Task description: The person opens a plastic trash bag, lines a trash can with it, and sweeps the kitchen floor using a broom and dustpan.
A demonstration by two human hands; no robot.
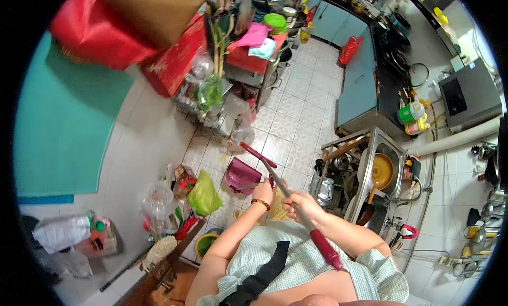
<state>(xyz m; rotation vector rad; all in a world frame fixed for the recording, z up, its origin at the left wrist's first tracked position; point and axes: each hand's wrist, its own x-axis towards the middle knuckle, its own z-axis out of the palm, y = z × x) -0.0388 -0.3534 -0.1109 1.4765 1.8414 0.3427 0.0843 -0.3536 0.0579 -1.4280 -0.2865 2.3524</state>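
Right hand [310, 207] around grey pole [306, 221]

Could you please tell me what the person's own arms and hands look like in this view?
Both the left hand and right hand are bare, without gloves. A beaded bracelet, mostly red and orange, circles the left wrist; none shows on the right. The short, ruffled sleeves are pale green-and-white check, leaving the forearms uncovered.

A head-worn camera is facing forward and down, close above bare hands [307, 207]. It is taking in the white patterned-tile floor [299, 102].
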